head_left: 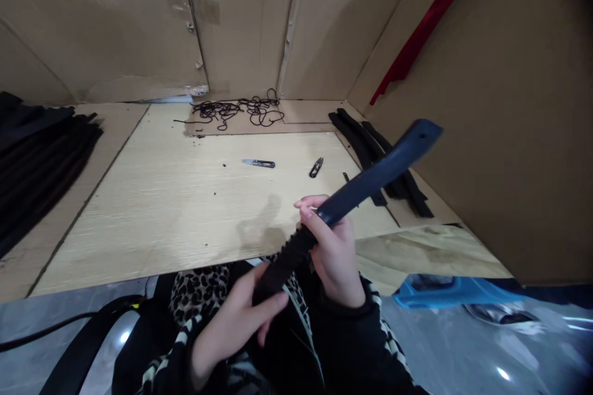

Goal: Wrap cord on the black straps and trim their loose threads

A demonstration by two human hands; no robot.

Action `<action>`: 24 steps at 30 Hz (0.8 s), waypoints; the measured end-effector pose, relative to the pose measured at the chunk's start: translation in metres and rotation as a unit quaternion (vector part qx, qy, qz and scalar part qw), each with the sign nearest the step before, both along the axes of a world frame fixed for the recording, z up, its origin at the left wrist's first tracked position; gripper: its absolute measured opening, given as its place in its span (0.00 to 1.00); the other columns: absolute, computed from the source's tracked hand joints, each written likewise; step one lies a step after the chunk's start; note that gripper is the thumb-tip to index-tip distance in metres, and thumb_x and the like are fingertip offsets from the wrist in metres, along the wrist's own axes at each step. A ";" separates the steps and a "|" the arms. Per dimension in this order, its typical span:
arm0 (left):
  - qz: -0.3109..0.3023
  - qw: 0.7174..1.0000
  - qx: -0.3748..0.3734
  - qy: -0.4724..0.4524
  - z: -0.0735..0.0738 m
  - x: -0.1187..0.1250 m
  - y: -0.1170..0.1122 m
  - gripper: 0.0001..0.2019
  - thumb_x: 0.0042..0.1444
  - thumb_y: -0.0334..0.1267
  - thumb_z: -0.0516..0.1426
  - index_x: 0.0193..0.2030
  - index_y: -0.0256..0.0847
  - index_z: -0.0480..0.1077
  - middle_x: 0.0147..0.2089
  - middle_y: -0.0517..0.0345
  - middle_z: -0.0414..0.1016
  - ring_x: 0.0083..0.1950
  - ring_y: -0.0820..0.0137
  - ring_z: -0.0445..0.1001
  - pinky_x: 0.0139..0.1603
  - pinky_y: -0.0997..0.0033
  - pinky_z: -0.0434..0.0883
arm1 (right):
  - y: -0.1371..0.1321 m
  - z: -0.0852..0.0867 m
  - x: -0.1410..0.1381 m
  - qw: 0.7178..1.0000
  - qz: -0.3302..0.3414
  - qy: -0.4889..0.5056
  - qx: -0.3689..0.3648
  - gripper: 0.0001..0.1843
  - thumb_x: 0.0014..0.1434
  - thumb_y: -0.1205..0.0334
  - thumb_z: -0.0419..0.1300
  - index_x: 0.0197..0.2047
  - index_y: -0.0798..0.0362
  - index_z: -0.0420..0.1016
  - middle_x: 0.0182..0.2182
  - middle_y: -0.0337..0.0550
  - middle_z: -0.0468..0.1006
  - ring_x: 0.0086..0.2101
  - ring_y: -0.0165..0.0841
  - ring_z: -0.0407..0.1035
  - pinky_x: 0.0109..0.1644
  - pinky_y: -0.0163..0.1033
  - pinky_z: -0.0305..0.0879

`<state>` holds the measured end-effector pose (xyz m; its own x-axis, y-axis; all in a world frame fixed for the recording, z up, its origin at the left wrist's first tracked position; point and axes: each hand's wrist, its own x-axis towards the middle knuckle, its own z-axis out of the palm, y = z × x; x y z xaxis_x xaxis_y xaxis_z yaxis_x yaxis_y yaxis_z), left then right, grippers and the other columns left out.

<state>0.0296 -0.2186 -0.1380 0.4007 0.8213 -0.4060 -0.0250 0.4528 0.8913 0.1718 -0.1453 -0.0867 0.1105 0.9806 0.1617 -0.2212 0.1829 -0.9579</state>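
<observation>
a long dark strip (380, 176) slants up across the front edge of the tabletop (162, 210), its ribbed, bunched lower part between the hands: the left hand (241, 315) is closed around the low end, while the right hand (334, 253) grips it midway, the smooth part jutting out beyond. past them lie two small snips (263, 164) (316, 168), with more dark strips (354, 136) at right and tangled black cord (222, 112) behind.

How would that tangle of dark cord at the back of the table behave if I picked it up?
The tangle of dark cord would probably be floppy, judging by its loose curls. It's likely light, being thin strands. Lifting one loop might drag others, since they cross.
</observation>
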 end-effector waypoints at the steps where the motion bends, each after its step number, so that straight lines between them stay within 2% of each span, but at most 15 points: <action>1: 0.083 0.989 0.067 0.099 0.002 0.001 0.002 0.15 0.53 0.50 0.59 0.38 0.42 0.64 0.24 0.65 0.64 0.21 0.74 0.62 0.22 0.76 0.58 | 0.001 -0.001 0.001 0.999 -0.032 -0.030 0.010 0.06 0.55 0.58 0.65 0.31 0.51 0.74 0.27 0.36 0.70 0.27 0.28 0.61 0.32 0.35 0.57; 3: 0.154 0.955 0.158 0.200 0.005 -0.002 0.007 0.11 0.54 0.46 0.59 0.34 0.42 0.64 0.27 0.62 0.66 0.28 0.72 0.66 0.28 0.75 0.62 | 0.003 -0.004 0.004 0.995 -0.058 -0.076 0.023 0.08 0.55 0.57 0.65 0.29 0.51 0.73 0.24 0.36 0.69 0.26 0.28 0.61 0.31 0.34 0.57; 4: 0.125 0.961 0.160 0.188 0.006 -0.005 0.008 0.12 0.53 0.46 0.60 0.32 0.42 0.64 0.26 0.63 0.66 0.28 0.72 0.65 0.29 0.75 0.62 | 0.003 -0.005 0.007 0.995 -0.047 -0.087 0.029 0.10 0.54 0.56 0.66 0.27 0.52 0.72 0.21 0.35 0.67 0.24 0.28 0.60 0.28 0.34 0.55; 6: -0.044 0.995 0.068 0.059 0.004 -0.011 0.009 0.16 0.51 0.49 0.61 0.30 0.42 0.61 0.21 0.68 0.61 0.21 0.76 0.60 0.24 0.77 0.59 | 0.003 -0.007 0.012 0.995 0.011 -0.090 0.041 0.14 0.52 0.53 0.67 0.25 0.52 0.71 0.19 0.34 0.65 0.22 0.28 0.57 0.25 0.34 0.52; 8: -0.227 0.968 -0.065 -0.081 0.000 -0.013 0.008 0.23 0.44 0.58 0.63 0.28 0.44 0.58 0.15 0.74 0.52 0.14 0.79 0.49 0.16 0.78 0.50 | 0.002 -0.007 0.016 0.993 0.086 -0.061 0.045 0.16 0.50 0.50 0.67 0.24 0.52 0.71 0.18 0.35 0.65 0.21 0.28 0.56 0.25 0.35 0.51; 10: -0.293 0.940 -0.119 -0.128 -0.005 -0.009 0.006 0.26 0.40 0.62 0.62 0.29 0.44 0.58 0.12 0.75 0.49 0.12 0.79 0.44 0.13 0.77 0.46 | 0.002 -0.007 0.015 0.990 0.136 -0.022 0.029 0.16 0.51 0.50 0.66 0.24 0.53 0.70 0.18 0.35 0.64 0.21 0.28 0.56 0.26 0.35 0.51; 12: -0.227 0.968 -0.077 -0.072 -0.008 -0.002 0.005 0.22 0.46 0.59 0.60 0.33 0.43 0.60 0.16 0.72 0.56 0.13 0.77 0.51 0.15 0.77 0.50 | 0.003 -0.007 0.011 0.994 0.111 -0.016 -0.002 0.15 0.52 0.52 0.66 0.25 0.53 0.71 0.19 0.35 0.64 0.22 0.28 0.57 0.27 0.35 0.52; 14: -0.059 0.994 0.028 0.091 -0.007 0.004 0.006 0.14 0.53 0.49 0.58 0.37 0.43 0.61 0.23 0.66 0.63 0.20 0.74 0.61 0.21 0.76 0.56 | 0.005 -0.008 0.007 0.999 0.017 -0.037 -0.023 0.13 0.52 0.53 0.66 0.26 0.53 0.71 0.21 0.35 0.66 0.24 0.28 0.58 0.28 0.35 0.53; 16: 0.098 0.955 0.138 0.242 -0.005 0.003 0.007 0.08 0.54 0.41 0.58 0.35 0.43 0.63 0.28 0.61 0.65 0.28 0.70 0.66 0.28 0.74 0.59 | 0.007 -0.010 0.004 0.997 -0.052 -0.041 -0.032 0.13 0.52 0.53 0.67 0.27 0.53 0.71 0.22 0.35 0.66 0.25 0.28 0.58 0.30 0.35 0.54; 17: 0.118 0.947 0.161 0.253 -0.004 0.001 0.007 0.07 0.53 0.39 0.59 0.32 0.42 0.64 0.28 0.61 0.65 0.30 0.70 0.66 0.31 0.74 0.58 | 0.007 -0.011 0.004 0.998 -0.047 -0.029 -0.035 0.13 0.51 0.53 0.67 0.27 0.53 0.70 0.23 0.35 0.65 0.25 0.28 0.58 0.29 0.35 0.53; 18: 0.086 0.967 0.140 0.197 -0.002 -0.003 0.007 0.09 0.52 0.39 0.60 0.29 0.42 0.63 0.26 0.62 0.64 0.28 0.72 0.64 0.30 0.75 0.57 | 0.007 -0.012 0.004 0.999 -0.018 -0.009 -0.037 0.14 0.50 0.53 0.68 0.27 0.53 0.70 0.22 0.34 0.65 0.25 0.27 0.57 0.29 0.35 0.52; 20: -0.069 0.997 0.011 -0.030 -0.002 -0.012 0.004 0.16 0.49 0.44 0.62 0.25 0.42 0.58 0.18 0.69 0.57 0.19 0.78 0.55 0.25 0.77 0.54 | 0.006 -0.011 0.006 0.996 0.070 0.039 -0.040 0.15 0.48 0.52 0.68 0.25 0.53 0.69 0.21 0.33 0.62 0.23 0.27 0.54 0.27 0.35 0.50; 22: -0.211 0.944 -0.129 -0.218 -0.002 -0.018 0.000 0.22 0.45 0.52 0.63 0.25 0.44 0.54 0.11 0.75 0.47 0.12 0.81 0.42 0.19 0.77 0.49 | 0.005 -0.008 0.007 0.991 0.116 0.068 -0.027 0.16 0.48 0.52 0.68 0.23 0.52 0.69 0.19 0.33 0.60 0.22 0.27 0.53 0.26 0.35 0.48; 23: -0.246 0.919 -0.169 -0.260 -0.003 -0.019 -0.002 0.22 0.43 0.55 0.62 0.26 0.44 0.55 0.10 0.77 0.45 0.11 0.81 0.39 0.17 0.77 0.47 | 0.004 -0.007 0.007 0.990 0.116 0.073 -0.019 0.15 0.49 0.53 0.68 0.23 0.52 0.68 0.18 0.32 0.60 0.22 0.27 0.53 0.26 0.35 0.49; 24: -0.250 0.915 -0.178 -0.263 -0.004 -0.018 -0.004 0.22 0.42 0.57 0.61 0.28 0.44 0.56 0.09 0.77 0.46 0.10 0.81 0.39 0.15 0.77 0.46 | 0.003 -0.005 0.006 0.992 0.107 0.070 -0.013 0.15 0.50 0.54 0.68 0.24 0.52 0.69 0.18 0.32 0.59 0.22 0.27 0.53 0.26 0.35 0.49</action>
